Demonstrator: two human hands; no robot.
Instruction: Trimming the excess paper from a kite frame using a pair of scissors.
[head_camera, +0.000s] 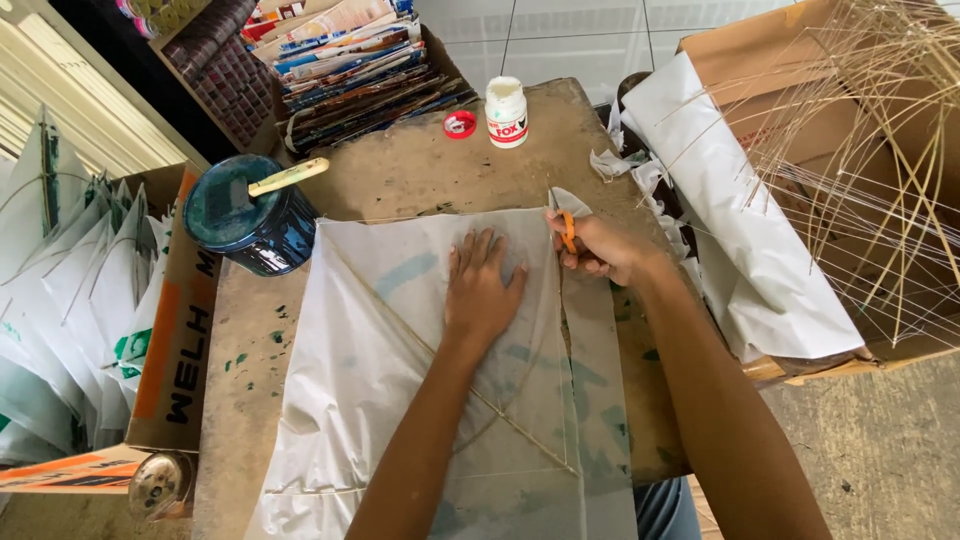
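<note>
A thin white paper kite sheet (370, 350) with slim stick ribs lies spread over a worn wooden table (400, 170). My left hand (482, 290) rests flat on the sheet near its top, fingers apart, pressing it down. My right hand (600, 247) is closed on an orange-handled cutter (568, 228) at the sheet's upper right corner, where a small paper flap (568, 201) sticks up. A cut strip of paper (598, 400) lies along the sheet's right side.
A dark paint tin (245, 220) with a brush handle stands at the left. A white glue bottle (506, 112) and its red cap (459, 124) sit at the back. Cardboard boxes hold finished kites (70, 290) at the left and thin sticks (880, 150) at the right. Stacked magazines (350, 60) lie behind.
</note>
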